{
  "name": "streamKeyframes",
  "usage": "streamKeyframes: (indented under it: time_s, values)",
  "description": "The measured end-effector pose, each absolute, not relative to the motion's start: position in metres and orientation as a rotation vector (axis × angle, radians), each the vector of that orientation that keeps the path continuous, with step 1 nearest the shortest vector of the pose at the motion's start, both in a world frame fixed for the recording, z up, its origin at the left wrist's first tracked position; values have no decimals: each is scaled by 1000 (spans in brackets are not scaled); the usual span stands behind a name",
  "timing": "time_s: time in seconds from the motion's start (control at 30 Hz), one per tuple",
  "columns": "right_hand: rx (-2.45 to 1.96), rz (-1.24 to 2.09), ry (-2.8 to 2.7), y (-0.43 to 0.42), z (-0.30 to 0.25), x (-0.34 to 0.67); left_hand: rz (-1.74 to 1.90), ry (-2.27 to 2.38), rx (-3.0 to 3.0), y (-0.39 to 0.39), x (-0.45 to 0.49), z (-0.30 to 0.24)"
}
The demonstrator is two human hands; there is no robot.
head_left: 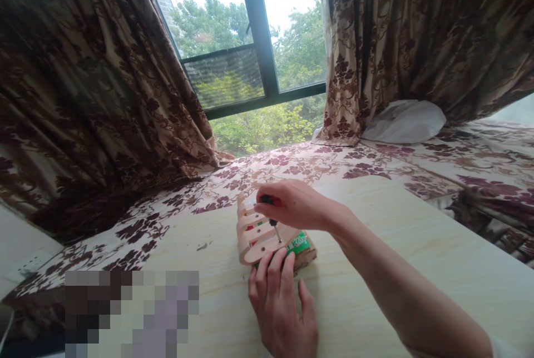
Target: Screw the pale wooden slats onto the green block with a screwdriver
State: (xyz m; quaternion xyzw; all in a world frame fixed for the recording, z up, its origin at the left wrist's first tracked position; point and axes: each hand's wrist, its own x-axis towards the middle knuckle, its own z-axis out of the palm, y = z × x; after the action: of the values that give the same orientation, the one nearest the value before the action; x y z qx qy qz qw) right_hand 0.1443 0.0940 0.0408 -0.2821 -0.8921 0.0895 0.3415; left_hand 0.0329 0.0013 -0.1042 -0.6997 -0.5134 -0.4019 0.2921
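A pale wooden piece with several curved slats lies on a light wooden board, partly over a small cardboard box with a green label. My right hand is closed round a small screwdriver with a dark handle, its tip standing on the wooden piece. My left hand rests palm down on the board, fingertips pressed against the near edge of the piece and the box.
The board lies on a floral cloth below a window flanked by patterned curtains. A white plastic bag sits at the back right. A small dark bit lies on the board to the left.
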Motion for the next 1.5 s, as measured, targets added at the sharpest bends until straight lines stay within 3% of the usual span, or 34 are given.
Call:
streamKeyframes:
  time_s: [0.2,0.43,0.7,0.93,1.2,1.5]
  values:
    - [-971,178,-2213,103,36,144,-1067,-1359,-1864,-1,32,-106]
    - [-603,324,-2386,91,45,148,-1064,-1382,-1863,-1,32,-105]
    - [-878,179,-2250,101,37,144,-1070,-1374,-1875,0,32,-105]
    - [-638,271,-2369,88,45,144,-1074,-1371,-1869,-1,33,-104]
    - [-955,150,-2207,102,36,142,-1081,-1381,-1867,0,32,-105]
    - [-659,323,-2356,91,43,143,-1079,-1366,-1871,-1,33,-103]
